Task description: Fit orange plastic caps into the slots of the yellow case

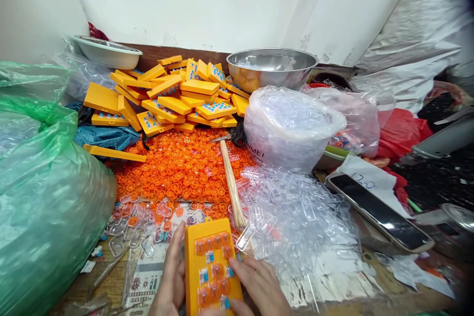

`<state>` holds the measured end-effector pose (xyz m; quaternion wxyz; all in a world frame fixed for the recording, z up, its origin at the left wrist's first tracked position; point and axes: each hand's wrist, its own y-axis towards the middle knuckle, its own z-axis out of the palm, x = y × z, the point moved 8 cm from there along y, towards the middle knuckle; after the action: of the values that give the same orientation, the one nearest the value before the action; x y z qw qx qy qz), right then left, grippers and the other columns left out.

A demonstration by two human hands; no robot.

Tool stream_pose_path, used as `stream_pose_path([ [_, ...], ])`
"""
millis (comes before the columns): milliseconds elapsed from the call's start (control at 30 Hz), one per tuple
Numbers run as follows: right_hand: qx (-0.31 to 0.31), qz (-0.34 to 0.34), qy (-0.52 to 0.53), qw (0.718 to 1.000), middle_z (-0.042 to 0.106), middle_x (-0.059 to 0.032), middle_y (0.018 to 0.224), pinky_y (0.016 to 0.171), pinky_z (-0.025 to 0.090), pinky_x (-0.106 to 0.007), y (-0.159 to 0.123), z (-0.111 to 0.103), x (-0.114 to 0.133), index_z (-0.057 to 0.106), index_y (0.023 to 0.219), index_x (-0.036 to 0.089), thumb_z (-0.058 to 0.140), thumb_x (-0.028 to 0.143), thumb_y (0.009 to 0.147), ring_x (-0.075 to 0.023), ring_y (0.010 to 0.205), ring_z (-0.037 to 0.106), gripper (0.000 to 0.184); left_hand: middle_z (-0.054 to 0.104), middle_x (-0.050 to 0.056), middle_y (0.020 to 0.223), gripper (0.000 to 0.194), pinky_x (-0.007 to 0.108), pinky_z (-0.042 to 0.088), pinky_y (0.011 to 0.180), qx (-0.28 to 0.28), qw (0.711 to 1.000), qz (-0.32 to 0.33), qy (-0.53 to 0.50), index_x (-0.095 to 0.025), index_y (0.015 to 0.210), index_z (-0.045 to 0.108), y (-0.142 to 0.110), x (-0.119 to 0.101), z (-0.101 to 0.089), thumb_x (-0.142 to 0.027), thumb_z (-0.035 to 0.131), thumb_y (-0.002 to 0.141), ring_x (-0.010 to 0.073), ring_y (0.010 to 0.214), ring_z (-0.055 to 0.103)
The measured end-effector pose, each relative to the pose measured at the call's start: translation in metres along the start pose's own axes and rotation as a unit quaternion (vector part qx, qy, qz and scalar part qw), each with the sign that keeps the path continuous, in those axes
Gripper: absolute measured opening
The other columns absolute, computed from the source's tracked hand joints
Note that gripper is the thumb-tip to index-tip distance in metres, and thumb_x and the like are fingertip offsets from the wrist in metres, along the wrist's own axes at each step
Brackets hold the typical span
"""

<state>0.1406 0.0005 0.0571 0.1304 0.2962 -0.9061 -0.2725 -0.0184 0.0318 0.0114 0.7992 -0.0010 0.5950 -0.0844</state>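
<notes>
I hold a yellow plastic tray (212,269) flat on the table, just in front of me at the bottom of the view. My left hand (171,276) lies along its left edge with the fingers closed against the side, so the tray does not slide. My right hand (259,284) rests on the right lower part, fingers bent and pressing on the top face, with the thumb under the near end. I think this grip keeps the tray steady while small pieces sit in its pockets; several pockets already have orange caps and some blue parts, others look empty.

The heap of orange caps (181,170) lies directly behind the tray, near enough to reach. The clear plastic pieces (296,212) are spread at the right, touching the heap. A small hammer with wooden handle (231,182) lies between them, its head away from me.

Further back, many yellow trays (174,96) are piled loosely against the wall, with a steel bowl (272,66) at the right of them. A white tub lined with clear plastic (289,126) stands below the bowl. A big green plastic bag (44,182) fills the left side, and a smartphone (379,212) lies face up at the right.
</notes>
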Motion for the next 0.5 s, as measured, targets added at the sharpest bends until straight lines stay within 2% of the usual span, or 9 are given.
stream_pose_path([
  [67, 0.001, -0.018, 0.001, 1.0, 0.076, -0.0034, 0.093, 0.072, 0.054, -0.026, 0.001, -0.006, 0.001, 0.025, 0.147, 0.011, 0.037, 0.044, 0.096, -0.0163, 0.082, 0.069, 0.062, 0.038, 0.015, 0.149, 0.108, 0.044, 0.045, 0.1, -0.068, 0.994, -0.049, -0.073, -0.027, 0.149, 0.015, 0.0, 0.005, 0.002, -0.031, 0.082, 0.064, 0.0379, 0.129, 0.044],
  [133, -0.009, -0.047, -0.008, 0.999, 0.076, -0.0036, 0.091, 0.074, 0.053, -0.025, -0.004, -0.015, 0.001, 0.052, 0.129, 0.012, 0.042, 0.04, 0.095, -0.0158, 0.083, 0.069, 0.045, 0.045, 0.018, 0.144, 0.111, 0.04, 0.049, 0.097, -0.108, 0.984, -0.088, -0.113, -0.021, 0.148, 0.016, 0.0, 0.008, 0.003, -0.026, 0.084, 0.061, 0.0366, 0.123, 0.051],
  [200, -0.032, -0.095, -0.023, 0.995, 0.076, -0.0006, 0.089, 0.082, 0.049, -0.025, -0.012, -0.028, 0.0, 0.066, 0.108, 0.019, 0.047, 0.028, 0.094, -0.0142, 0.082, 0.067, 0.025, 0.053, 0.021, 0.136, 0.115, 0.041, 0.053, 0.092, -0.116, 0.97, -0.142, -0.157, -0.016, 0.147, 0.017, -0.001, 0.014, 0.005, -0.021, 0.087, 0.056, 0.0375, 0.116, 0.057],
  [300, -0.044, -0.13, -0.057, 0.989, 0.076, 0.0033, 0.091, 0.097, 0.038, -0.029, -0.021, -0.043, -0.013, 0.069, 0.103, 0.028, 0.055, 0.017, 0.088, -0.0152, 0.091, 0.062, 0.023, 0.062, 0.021, 0.125, 0.116, 0.044, 0.055, 0.087, -0.102, 0.941, -0.237, -0.217, -0.013, 0.147, 0.013, -0.006, 0.024, 0.004, -0.016, 0.086, 0.058, 0.0386, 0.112, 0.059],
  [400, -0.025, -0.091, -0.078, 0.993, 0.074, -0.0035, 0.1, 0.097, 0.037, -0.039, -0.016, -0.045, -0.036, 0.07, 0.104, 0.029, 0.059, 0.026, 0.086, -0.0231, 0.106, 0.056, 0.021, 0.067, 0.02, 0.117, 0.096, 0.045, 0.055, 0.088, -0.045, 0.916, -0.293, -0.269, -0.012, 0.146, 0.022, -0.009, 0.027, 0.008, -0.014, 0.078, 0.069, 0.0375, 0.111, 0.06],
  [500, -0.021, -0.088, -0.071, 0.993, 0.072, -0.0082, 0.106, 0.094, 0.039, -0.043, -0.011, -0.045, -0.047, 0.07, 0.106, 0.025, 0.057, 0.034, 0.087, -0.0264, 0.111, 0.054, 0.024, 0.073, 0.016, 0.107, 0.058, 0.042, 0.051, 0.095, 0.005, 0.898, -0.305, -0.317, -0.009, 0.133, 0.048, -0.013, 0.026, 0.01, -0.01, 0.068, 0.079, 0.0335, 0.11, 0.062],
])
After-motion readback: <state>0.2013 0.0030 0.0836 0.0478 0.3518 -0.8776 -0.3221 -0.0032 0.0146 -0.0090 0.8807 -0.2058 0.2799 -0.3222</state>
